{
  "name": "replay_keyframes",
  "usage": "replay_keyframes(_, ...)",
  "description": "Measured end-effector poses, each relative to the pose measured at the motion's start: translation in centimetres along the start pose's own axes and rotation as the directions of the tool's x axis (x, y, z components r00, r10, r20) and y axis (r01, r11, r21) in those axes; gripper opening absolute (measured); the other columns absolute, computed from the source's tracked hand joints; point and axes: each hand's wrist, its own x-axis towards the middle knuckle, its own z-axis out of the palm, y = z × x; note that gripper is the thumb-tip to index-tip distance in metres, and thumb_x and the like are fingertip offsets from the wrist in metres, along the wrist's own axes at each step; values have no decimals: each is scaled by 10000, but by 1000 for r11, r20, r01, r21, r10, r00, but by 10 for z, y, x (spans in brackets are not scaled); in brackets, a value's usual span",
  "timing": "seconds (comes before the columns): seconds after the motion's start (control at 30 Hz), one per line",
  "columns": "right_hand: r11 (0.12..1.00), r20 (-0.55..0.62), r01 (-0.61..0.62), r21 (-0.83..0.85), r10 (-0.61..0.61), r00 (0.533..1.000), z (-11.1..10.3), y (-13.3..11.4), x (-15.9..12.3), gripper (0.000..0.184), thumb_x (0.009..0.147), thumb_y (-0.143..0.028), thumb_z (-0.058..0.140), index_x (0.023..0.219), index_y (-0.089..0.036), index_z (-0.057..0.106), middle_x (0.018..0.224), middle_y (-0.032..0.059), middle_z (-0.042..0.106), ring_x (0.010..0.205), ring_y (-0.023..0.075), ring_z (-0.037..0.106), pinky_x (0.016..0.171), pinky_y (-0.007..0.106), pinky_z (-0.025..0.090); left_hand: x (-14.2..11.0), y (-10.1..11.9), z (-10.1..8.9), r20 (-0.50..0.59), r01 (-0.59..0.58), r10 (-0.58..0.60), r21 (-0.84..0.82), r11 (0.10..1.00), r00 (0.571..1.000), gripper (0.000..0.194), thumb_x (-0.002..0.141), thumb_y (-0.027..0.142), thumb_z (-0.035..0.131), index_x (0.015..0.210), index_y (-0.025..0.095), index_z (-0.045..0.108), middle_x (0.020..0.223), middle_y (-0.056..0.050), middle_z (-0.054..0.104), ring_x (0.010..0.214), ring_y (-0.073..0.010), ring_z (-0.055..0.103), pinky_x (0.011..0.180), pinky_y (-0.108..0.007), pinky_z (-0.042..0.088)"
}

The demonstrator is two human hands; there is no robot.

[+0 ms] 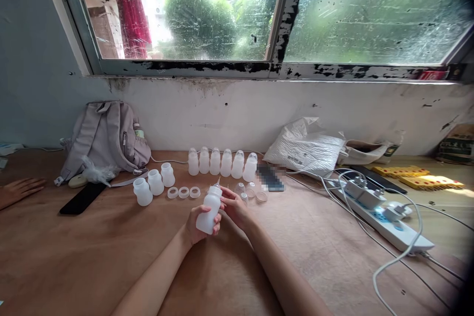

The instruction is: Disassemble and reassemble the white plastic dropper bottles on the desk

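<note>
On the desk (92, 261) at left, three topless bottles (156, 182), apparently left to do; then three rings (183, 197); behind, six capped bottles (226, 163), seemingly done. At centre, held bottle (210, 211), uncapped, teat (217, 182) up and away, long axis leaning right; left hand (194, 223), fingers wrapped round it; right hand (239, 211), fingers at its collar (214, 190), pinch unclear. Further right, clear caps (240, 188).

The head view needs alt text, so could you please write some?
The left hand holds a white bottle over a brown table, the right hand at its neck. Beyond are six capped bottles, three open bottles and three rings.
</note>
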Motion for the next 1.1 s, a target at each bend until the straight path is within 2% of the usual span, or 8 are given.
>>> replay_keyframes(0.07, 999, -55, 14, 30, -12, 998, -1, -1, 1, 290, 655, -308, 668, 918, -200, 608, 795, 18, 579, 609, 102, 476, 554, 227, 381, 1, -2, 1, 4, 3, -3, 21, 1000, 1000, 404, 677, 332, 492, 1018, 116, 496, 601, 9, 486, 454, -107, 495, 440, -223, 309)
replay_keyframes(0.17, 998, -159, 49, 43, -41, 986, -3, -5, 2, 246, 697, -418, 604, 816, -202, 595, 724, 3, 555, 591, 108, 466, 456, 204, 325, 4, -4, 4, -15, 38, -37, 96, 995, 999, 437, 711, 346, 491, 1086, 122, 470, 630, -5, 518, 467, -120, 524, 451, -230, 343)
replay_keyframes(0.27, 997, -210, 71, -21, -74, 975, -4, -9, 2, 248, 668, -426, 634, 676, -190, 556, 615, -29, 493, 539, 94, 425, 424, 199, 291, 6, -4, 5, -25, 70, -67, 142, 987, 997, 520, 778, 494, 395, 1138, 122, 440, 631, -24, 543, 439, -133, 531, 427, -239, 357)
replay_keyframes(0.37, 994, -209, 55, -91, -73, 975, -5, -12, 1, 298, 631, -435, 662, 601, -175, 519, 568, -33, 459, 500, 88, 393, 410, 210, 272, 7, -3, 6, -21, 84, -82, 159, 984, 996, 621, 783, 599, 298, 1161, 124, 427, 623, -33, 556, 427, -142, 539, 411, -241, 369)
replay_keyframes(0.47, 989, -196, 61, -132, -87, 977, -6, -13, 1, 308, 618, -445, 666, 614, -166, 536, 567, -22, 467, 491, 90, 390, 405, 220, 268, 7, -2, 6, -22, 88, -85, 173, 981, 996, 617, 787, 598, 301, 1180, 135, 411, 646, -33, 569, 437, -143, 551, 412, -239, 383)
replay_keyframes(0.63, 979, -180, 102, -178, -135, 974, -4, -14, 0, 279, 638, -435, 651, 645, -171, 562, 594, -21, 490, 510, 93, 415, 445, 233, 325, 7, 0, 3, -56, 81, -72, 193, 978, 996, 593, 794, 577, 306, 1159, 127, 433, 690, -44, 579, 439, -149, 559, 407, -248, 390)
replay_keyframes(0.9, 987, -182, 38, -155, -67, 981, -4, -16, -2, 276, 610, -400, 685, 597, -175, 525, 547, -48, 443, 482, 85, 406, 405, 223, 316, 5, -1, 4, -85, 136, -118, 258, 957, 989, 556, 801, 546, 328, 1161, 135, 431, 721, -58, 591, 454, -160, 574, 415, -257, 410)
replay_keyframes(1.1, 992, -117, 52, -117, -66, 991, -8, -20, -2, 224, 608, -364, 691, 646, -165, 594, 635, -10, 517, 532, 102, 439, 437, 238, 334, 5, 0, 5, -76, 127, -111, 262, 957, 991, 564, 797, 557, 325, 1170, 146, 422, 711, -57, 595, 452, -167, 581, 401, -249, 402)
